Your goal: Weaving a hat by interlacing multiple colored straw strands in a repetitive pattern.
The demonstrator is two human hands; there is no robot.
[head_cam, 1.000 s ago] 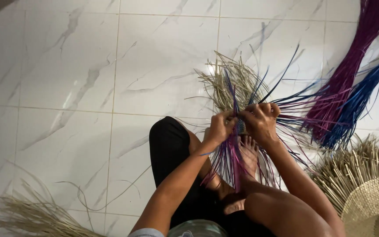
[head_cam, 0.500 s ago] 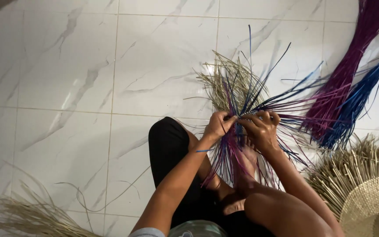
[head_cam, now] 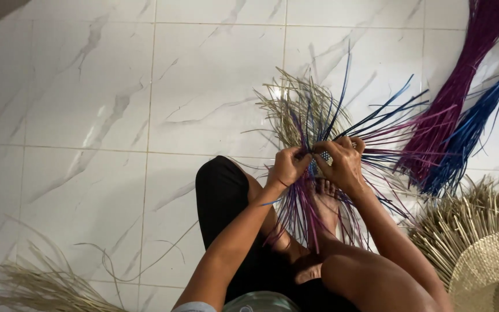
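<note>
— What do the hands have hold of?

— A small woven piece, a tight checkered patch of flat strips in blue, purple and pale straw. It sits between the two hands, above the person's bare foot, over the white marble-veined floor tiles. The left hand has its fingers curled and pinching strips at the patch's left edge. The right hand closes its fingers over the right edge, thumb pressed down on the weave.

— And the loose ends?

— They fan out in all directions. Stiff blue strips shoot up and to the right, thin and ribbon-like; purple ones hang down over the foot and leg; dry straw-coloured ones splay upward in a bristly spray.

— What lies around?

— At upper right, a long bundle of purple strips touches a bundle of blue strips, both smooth and glossy. At lower right a round woven straw piece shows a fine, dense mesh with unfinished straw ends radiating from its rim. At lower left, well apart, lies a ragged heap of dry straw. The person's black-clothed knee is bent under the left forearm.
</note>
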